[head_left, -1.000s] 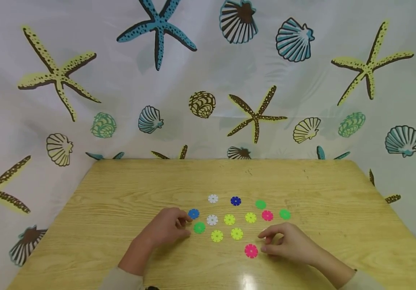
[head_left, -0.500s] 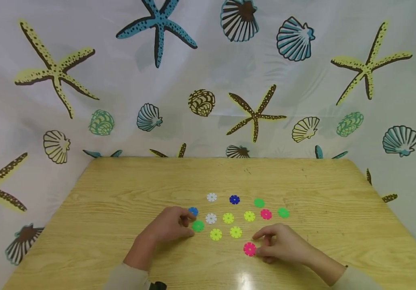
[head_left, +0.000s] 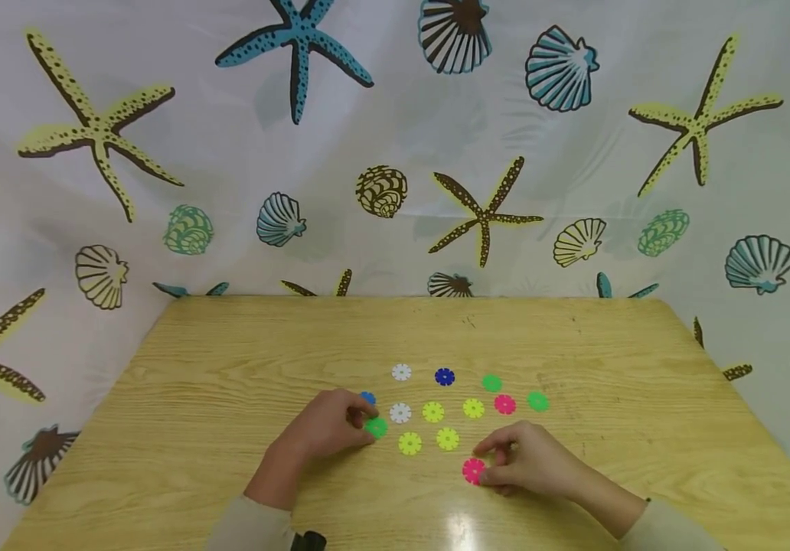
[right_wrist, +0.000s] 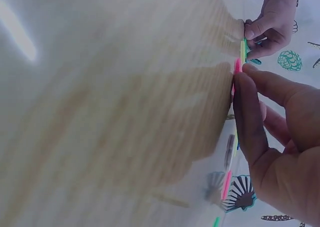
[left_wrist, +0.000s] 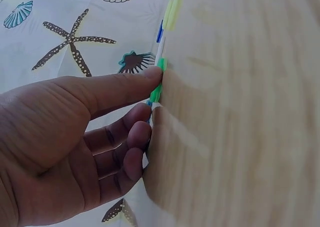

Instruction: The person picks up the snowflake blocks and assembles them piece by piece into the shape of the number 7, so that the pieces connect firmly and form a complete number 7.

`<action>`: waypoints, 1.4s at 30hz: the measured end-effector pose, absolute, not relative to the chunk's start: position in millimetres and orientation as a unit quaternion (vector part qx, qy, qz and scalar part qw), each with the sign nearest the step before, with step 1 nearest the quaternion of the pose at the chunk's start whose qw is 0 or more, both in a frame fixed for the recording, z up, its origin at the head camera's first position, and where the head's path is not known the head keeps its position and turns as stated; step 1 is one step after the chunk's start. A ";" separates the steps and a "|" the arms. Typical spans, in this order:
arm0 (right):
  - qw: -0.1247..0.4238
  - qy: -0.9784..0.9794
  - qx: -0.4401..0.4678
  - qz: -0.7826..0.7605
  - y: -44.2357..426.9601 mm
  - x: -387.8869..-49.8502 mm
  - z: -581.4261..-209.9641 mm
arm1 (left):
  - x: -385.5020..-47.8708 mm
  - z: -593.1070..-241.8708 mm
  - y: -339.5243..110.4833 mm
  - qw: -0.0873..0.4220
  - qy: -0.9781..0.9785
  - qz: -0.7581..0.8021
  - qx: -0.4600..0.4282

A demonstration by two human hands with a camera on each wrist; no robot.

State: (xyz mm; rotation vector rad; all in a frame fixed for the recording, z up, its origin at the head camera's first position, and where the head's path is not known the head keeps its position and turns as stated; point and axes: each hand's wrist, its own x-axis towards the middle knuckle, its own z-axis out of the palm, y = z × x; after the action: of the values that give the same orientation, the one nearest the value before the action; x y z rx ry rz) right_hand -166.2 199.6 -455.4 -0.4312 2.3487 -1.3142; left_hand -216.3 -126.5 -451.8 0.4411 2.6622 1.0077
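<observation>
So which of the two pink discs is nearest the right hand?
The front pink disc, touched by the right hand; the other pink disc lies farther back, untouched.

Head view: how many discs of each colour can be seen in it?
Yellow discs: 4
Green discs: 3
White discs: 2
Pink discs: 2
Light blue disc: 1
Dark blue disc: 1
Total: 13 visible; any disc hidden behind the right hand is not counted.

Glossy wood table, plastic discs, cloth backdrop
</observation>
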 end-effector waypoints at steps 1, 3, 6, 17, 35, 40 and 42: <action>0.204 0.846 -0.157 -0.466 199.1 -166.2 -455.8 | -216.4 -452.0 -126.1 0.129 0.917 0.345 0.152; 0.195 0.855 -0.163 -0.453 198.1 -166.7 -456.8 | -216.6 -452.3 -125.5 0.128 0.917 0.344 0.155; 0.172 0.873 -0.177 -0.420 196.8 -167.3 -457.8 | -216.6 -451.8 -124.4 0.120 0.920 0.337 0.157; 0.140 0.880 -0.179 -0.417 193.3 -169.8 -454.7 | -212.8 -443.6 -121.0 0.113 0.926 0.339 0.127; 0.162 0.824 -0.132 -0.527 196.7 -164.5 -456.7 | -214.1 -445.8 -128.4 0.145 0.879 0.442 0.104; 0.159 0.821 -0.122 -0.535 198.4 -163.8 -454.2 | -215.7 -442.7 -132.4 0.181 0.839 0.499 0.124; 0.160 0.819 -0.120 -0.537 199.2 -164.2 -453.3 | -216.9 -442.1 -133.4 0.191 0.829 0.509 0.135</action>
State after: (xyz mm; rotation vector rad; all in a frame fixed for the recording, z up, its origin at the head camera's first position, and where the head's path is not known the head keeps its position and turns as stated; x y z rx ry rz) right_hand -164.2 199.2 -453.3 -0.3437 2.3402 -1.5345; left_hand -216.9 -133.4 -442.1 0.3786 2.3273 1.4291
